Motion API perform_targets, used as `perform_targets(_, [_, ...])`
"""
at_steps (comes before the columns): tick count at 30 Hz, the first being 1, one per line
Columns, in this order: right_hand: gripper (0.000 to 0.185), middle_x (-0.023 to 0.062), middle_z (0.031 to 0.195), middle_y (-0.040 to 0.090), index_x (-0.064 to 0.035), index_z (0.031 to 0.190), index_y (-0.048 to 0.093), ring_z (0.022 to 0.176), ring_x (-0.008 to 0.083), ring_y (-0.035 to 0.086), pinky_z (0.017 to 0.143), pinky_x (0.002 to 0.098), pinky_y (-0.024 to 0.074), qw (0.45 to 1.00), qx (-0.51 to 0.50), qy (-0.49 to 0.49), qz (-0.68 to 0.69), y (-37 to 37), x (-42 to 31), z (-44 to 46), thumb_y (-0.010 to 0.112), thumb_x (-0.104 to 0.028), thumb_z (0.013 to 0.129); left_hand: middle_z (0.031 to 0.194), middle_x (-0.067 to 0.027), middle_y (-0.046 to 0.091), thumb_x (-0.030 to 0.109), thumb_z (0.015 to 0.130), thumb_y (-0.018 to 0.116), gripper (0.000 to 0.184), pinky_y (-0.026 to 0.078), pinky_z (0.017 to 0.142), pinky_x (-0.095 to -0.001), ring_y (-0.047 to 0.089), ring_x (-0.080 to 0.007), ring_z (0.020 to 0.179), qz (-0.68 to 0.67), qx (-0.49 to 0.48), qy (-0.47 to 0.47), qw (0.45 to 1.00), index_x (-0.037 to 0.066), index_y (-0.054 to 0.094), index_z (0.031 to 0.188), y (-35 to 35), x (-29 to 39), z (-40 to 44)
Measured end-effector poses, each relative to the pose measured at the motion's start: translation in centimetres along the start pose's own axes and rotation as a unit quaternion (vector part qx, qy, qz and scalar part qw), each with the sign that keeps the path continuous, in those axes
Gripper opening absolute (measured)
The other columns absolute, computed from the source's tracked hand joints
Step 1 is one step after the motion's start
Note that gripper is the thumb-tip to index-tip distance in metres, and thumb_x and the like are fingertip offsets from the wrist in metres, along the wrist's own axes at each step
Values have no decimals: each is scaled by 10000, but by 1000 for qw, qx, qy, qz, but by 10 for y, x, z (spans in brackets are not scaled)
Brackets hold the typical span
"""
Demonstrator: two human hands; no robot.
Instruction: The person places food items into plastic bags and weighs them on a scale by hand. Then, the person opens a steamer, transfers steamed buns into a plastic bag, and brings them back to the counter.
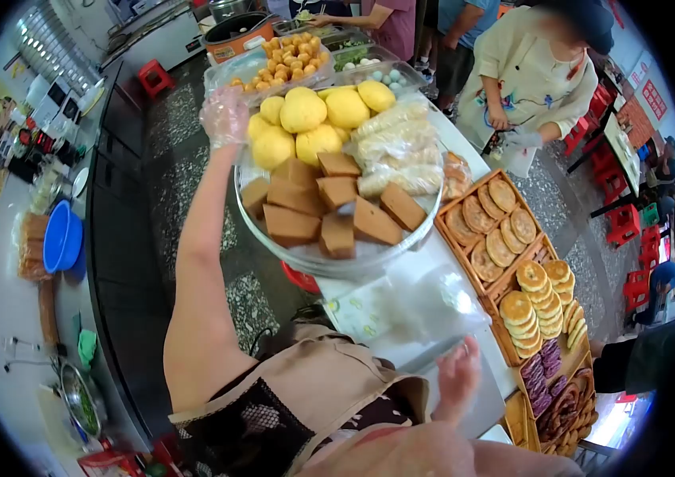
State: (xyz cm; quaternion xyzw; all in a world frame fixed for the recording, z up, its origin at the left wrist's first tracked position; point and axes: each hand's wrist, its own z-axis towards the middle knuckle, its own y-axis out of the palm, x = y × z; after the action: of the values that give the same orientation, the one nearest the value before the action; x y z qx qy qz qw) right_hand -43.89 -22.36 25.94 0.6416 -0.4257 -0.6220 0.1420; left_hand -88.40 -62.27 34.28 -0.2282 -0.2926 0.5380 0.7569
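Fingers of the left hand (225,118) sit inside a thin clear glove, at the far left edge of the big round tray (298,258), right beside the yellow buns (302,110). From my seat far away I cannot tell if they are together, apart or clamped on the edge. The right hand (459,370) is low down by the apron (349,362), its fingers loosely apart, and I see nothing in it. The buns are piled at the far side of the tray, mostly to the left, maybe heaped up to save room. They are round like balls, so they have no long side and point no special way. Just past them is a clear tub (217,74) of golden balls (294,54). Brown cake blocks (294,225) fill the near part of the tray, with corners facing many ways. Wrapped rolls (397,151) lie on the right, their long side running across, left to right. Each kind has its own spot, I guess so they don't get mixed up. The glove probably keeps the food clean. Clear plastic bags (449,298) lie on the white table near the right hand, likely to be easy to grab.
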Motion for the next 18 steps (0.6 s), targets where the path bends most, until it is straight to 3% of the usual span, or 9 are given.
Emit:
perform_targets(2, [416,41,790,491,-14,1231,453,609,114,477,751,355,496,999,-3,-33,35,25,18,18,522,-195,863,1075,-44,595,272,785,584,252,370,926,-452,541,-223,1052,106,-12,-76,991,183,640,1014,42,-35,35])
perform_targets(5, [428,56,797,509,-47,1245,462,569,125,469,754,361,488,995,21,-56,84,71,42,36,529,-233,865,1109,-39,591,339,795,563,282,331,955,-472,537,-236,1056,73,-46,-54,995,208,639,1033,111,-72,78])
perform_targets(6, [463,67,881,523,-47,1274,429,585,137,474,785,391,479,995,-22,-41,87,85,49,46,527,-239,865,1172,-45,583,334,802,544,307,260,1006,-516,519,-241,1111,86,-124,-102,983,218,623,1075,115,-65,96])
perform_targets(7, [498,78,965,538,-47,1303,396,601,150,479,816,421,470,993,-66,-27,89,97,55,54,526,-244,865,1172,-45,583,334,802,544,307,260,1006,-516,519,-241,1111,80,-128,-101,983,218,623,1075,132,-73,108])
perform_targets(11, [486,78,929,543,-58,1299,410,604,158,481,815,411,461,998,-33,-19,57,131,71,70,515,-251,865,1221,-110,557,315,811,527,388,323,1007,-464,503,-283,1151,47,-283,-167,943,162,562,1166,208,-97,153])
perform_targets(12, [454,73,841,529,-46,1251,451,587,150,477,779,396,472,998,19,-16,58,136,75,70,523,-262,858,1224,-133,551,307,814,522,413,354,996,-439,505,-299,1150,26,-325,-204,923,136,540,1189,230,-105,159])
perform_targets(13, [427,67,753,515,-34,1203,492,570,142,472,743,381,483,996,70,-12,61,141,80,71,531,-273,851,1224,-133,551,307,814,522,413,354,996,-439,505,-299,1150,22,-329,-203,922,136,540,1189,252,-117,162])
perform_targets(16, [395,76,759,517,-31,1191,502,576,148,475,740,381,482,991,90,-4,97,151,92,77,517,-251,863,1206,-165,553,303,796,558,448,430,925,-388,527,-325,1109,-33,-312,-168,935,92,524,1190,279,-129,164])
perform_targets(18, [382,77,761,516,-30,1186,506,586,150,476,746,381,479,990,103,-2,100,157,100,80,509,-242,869,1202,-170,554,281,771,593,469,449,897,-393,538,-320,1095,5,-367,-148,918,93,520,1194,281,-132,168])
